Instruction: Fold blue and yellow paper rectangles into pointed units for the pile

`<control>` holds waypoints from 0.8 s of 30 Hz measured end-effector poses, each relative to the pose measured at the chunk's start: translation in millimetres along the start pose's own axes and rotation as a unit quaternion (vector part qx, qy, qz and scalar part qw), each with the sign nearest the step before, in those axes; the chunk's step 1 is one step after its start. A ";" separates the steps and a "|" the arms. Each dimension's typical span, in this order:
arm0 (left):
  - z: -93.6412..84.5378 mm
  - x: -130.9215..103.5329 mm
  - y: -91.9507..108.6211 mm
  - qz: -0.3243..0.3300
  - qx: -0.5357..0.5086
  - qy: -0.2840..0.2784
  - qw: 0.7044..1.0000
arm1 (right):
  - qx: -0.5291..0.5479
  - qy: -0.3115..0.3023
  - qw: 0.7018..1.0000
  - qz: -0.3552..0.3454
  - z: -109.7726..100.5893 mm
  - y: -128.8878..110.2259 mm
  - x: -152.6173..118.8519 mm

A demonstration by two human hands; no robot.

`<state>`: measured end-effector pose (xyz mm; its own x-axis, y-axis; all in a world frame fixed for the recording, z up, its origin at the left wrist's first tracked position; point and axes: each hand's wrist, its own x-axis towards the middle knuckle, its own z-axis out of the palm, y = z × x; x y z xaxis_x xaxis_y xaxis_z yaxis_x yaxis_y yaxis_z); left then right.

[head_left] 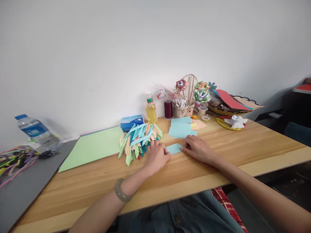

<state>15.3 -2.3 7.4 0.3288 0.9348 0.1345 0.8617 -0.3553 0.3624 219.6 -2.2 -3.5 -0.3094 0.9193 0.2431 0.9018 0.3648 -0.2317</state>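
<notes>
Lt-blue paper slip [174, 149]; green sheet [93, 147]; maroon thread spool [168, 109]; red-plaid cloth [227, 205].

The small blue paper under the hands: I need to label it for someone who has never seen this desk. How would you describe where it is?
On the wooden table, look just right of the pile of folded paper strips. There the left hand and right hand press a small light-blue paper flat between them. Unlike the stack of blue sheets behind it, it lies alone and is touched by both hands.

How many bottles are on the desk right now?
2. A water bottle lies tilted at the far left; a bottle of yellow liquid stands by the wall behind the folded paper pile. Clutter may hide others.
</notes>
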 end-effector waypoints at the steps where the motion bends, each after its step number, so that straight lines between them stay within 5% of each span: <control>1: 0.1 -0.4 -0.7 -0.002 -0.003 0.000 1.000 | -0.002 -0.001 1.000 0.000 0.3 1.6 -0.1; 5: 0.6 -2.5 -3.0 0.026 -0.018 0.021 0.999 | -0.001 -0.004 1.000 -0.003 1.9 4.3 0.2; 10: -1.5 -4.3 -4.2 0.146 -0.010 0.017 0.989 | 0.014 0.011 1.000 -0.012 2.8 2.9 -1.5; 17: 1.4 -4.1 -5.2 0.204 0.051 -0.002 0.978 | 0.025 0.048 0.985 -0.166 -9.3 -1.5 -12.8; 24: -0.5 -7.5 -9.0 0.254 0.113 0.022 0.960 | 0.051 0.016 0.987 -0.150 -10.8 9.7 -14.9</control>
<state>4.8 -6.1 3.6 0.7161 0.6385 0.2820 0.6585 -0.7520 0.0303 236.2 -14.0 0.8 -0.5473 0.7627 0.3445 0.7350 0.6349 -0.2381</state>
